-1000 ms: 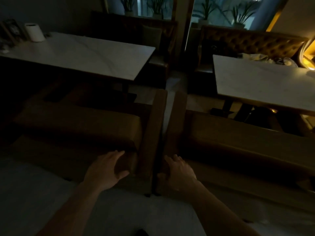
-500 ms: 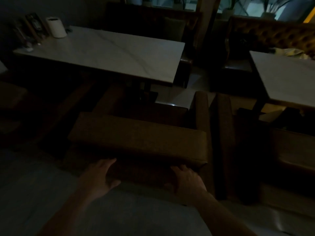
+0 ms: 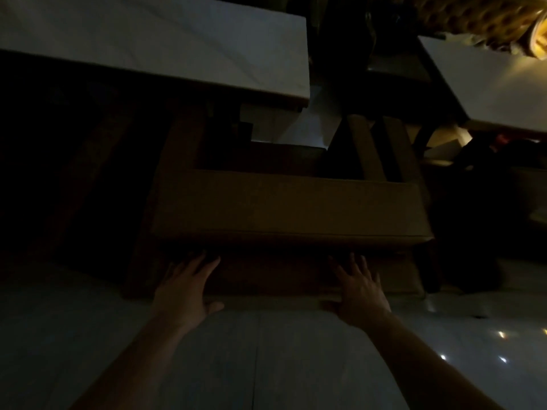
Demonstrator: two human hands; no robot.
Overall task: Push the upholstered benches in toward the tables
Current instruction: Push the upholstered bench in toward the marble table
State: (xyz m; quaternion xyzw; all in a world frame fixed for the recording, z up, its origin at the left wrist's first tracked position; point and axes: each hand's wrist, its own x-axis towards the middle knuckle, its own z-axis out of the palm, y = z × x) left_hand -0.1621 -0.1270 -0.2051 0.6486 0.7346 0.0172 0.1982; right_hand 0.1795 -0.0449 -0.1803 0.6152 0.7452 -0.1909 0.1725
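head | left hand [image 3: 185, 288], right hand [image 3: 359, 288] flat against bench [image 3: 290, 208] back

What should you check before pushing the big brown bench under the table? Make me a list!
1. Both hands on the bench: ok. The left hand and right hand lie flat, fingers straight, against the back of the bench.
2. Hands spread apart for a straight push: ok.
3. Bench lined up with the table: ok, it sits right in front of it.
4. Room beside the neighbouring bench: ok, a narrow gap shows.
5. Nothing under the table in the way: cannot tell, too dark.
6. Floor under the person free of clutter: ok.
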